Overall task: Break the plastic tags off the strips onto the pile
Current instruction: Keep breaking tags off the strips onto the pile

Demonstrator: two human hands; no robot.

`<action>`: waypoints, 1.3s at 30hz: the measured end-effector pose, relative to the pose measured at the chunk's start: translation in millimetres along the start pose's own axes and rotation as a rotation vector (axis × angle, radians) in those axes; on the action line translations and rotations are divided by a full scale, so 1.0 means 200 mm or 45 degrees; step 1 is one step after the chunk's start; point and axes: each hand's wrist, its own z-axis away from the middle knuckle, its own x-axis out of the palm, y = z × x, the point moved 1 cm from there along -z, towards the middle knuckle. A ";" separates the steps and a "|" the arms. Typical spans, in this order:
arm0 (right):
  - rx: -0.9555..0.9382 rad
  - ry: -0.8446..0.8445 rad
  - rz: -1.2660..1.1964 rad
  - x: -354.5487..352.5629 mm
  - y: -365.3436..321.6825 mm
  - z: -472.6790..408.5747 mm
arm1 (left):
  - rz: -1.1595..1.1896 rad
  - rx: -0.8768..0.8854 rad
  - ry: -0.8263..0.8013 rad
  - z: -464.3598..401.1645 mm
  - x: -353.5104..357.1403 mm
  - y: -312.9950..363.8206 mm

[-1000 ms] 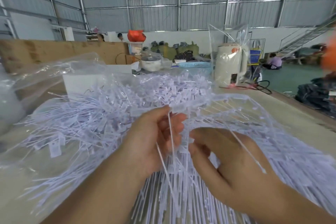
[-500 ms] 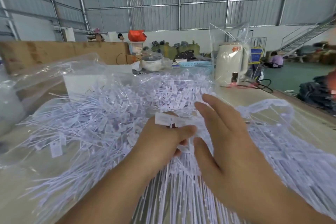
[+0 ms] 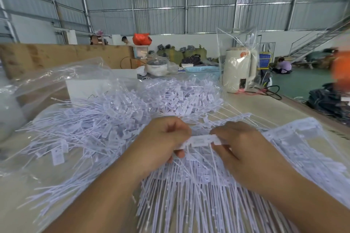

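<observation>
Above the pile [image 3: 106,126] of white plastic tags, the left hand [image 3: 162,138] and right hand [image 3: 244,149] pinch opposite ends of a tag strip [image 3: 200,141], fingers curled.

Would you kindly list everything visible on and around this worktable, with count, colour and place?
White plastic tag strip: one, held between both hands, centre.
Pile of loose white plastic tags: too many to count, left and centre of table.
Unbroken white tag strips: many, fanned out beneath the hands.
Clear plastic bags: several, left side, under and behind the pile.
Cream electric kettle in a clear bag: one, right rear of table.
Light blue plastic basket: one, rear centre.
White lidded pot: one, rear centre.
Orange-red bag: one, background.
Seated people: two, far background.
Left hand: pinches the strip's left end.
Right hand: pinches its right end.
</observation>
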 end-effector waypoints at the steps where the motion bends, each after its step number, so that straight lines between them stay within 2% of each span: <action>1: 0.022 0.045 0.017 0.00 -0.01 0.00 | 0.005 -0.006 -0.079 0.00 0.01 0.00; 4: 0.081 0.165 0.005 -0.01 -0.02 0.00 | 0.138 0.014 -0.207 0.00 0.04 -0.02; 6: 0.076 0.170 -0.055 -0.01 -0.04 0.01 | 0.144 0.061 -0.131 -0.02 0.03 -0.03; 8: 0.068 0.087 -0.078 0.00 -0.06 0.02 | 0.063 0.101 -0.032 -0.04 0.00 -0.05; 11: 0.038 -0.037 -0.015 0.02 -0.07 0.03 | -0.114 0.129 0.093 -0.05 -0.01 -0.08; 13: 0.042 -0.048 0.054 0.04 -0.06 0.02 | -0.235 0.186 0.139 -0.05 -0.01 -0.10; 15: 0.057 -0.022 0.096 0.05 -0.05 0.01 | -0.288 0.250 0.156 -0.04 0.01 -0.10; 18: 0.078 0.077 0.110 0.06 -0.06 0.01 | -0.189 0.283 0.145 -0.03 0.02 -0.08; 22: 0.061 0.183 0.034 0.08 -0.07 0.00 | -0.205 0.388 0.215 -0.01 0.03 -0.05; 24: 0.071 0.246 -0.043 0.08 -0.07 -0.01 | -0.122 0.396 0.271 -0.01 0.05 -0.05; 27: 0.105 0.348 -0.091 0.07 -0.08 0.00 | 0.082 0.295 0.329 0.00 0.10 -0.05; 31: 0.124 0.398 -0.140 0.06 -0.09 0.00 | 0.507 0.152 0.372 0.00 0.16 -0.04; 34: 0.054 0.447 -0.119 0.06 -0.14 0.01 | 0.747 0.080 0.487 -0.02 0.18 -0.03; 36: -0.003 0.433 -0.130 0.06 -0.19 0.02 | 0.767 0.046 0.532 -0.04 0.17 -0.04; 39: 0.047 0.364 -0.153 0.05 -0.18 0.02 | 0.644 0.058 0.512 -0.03 0.15 -0.06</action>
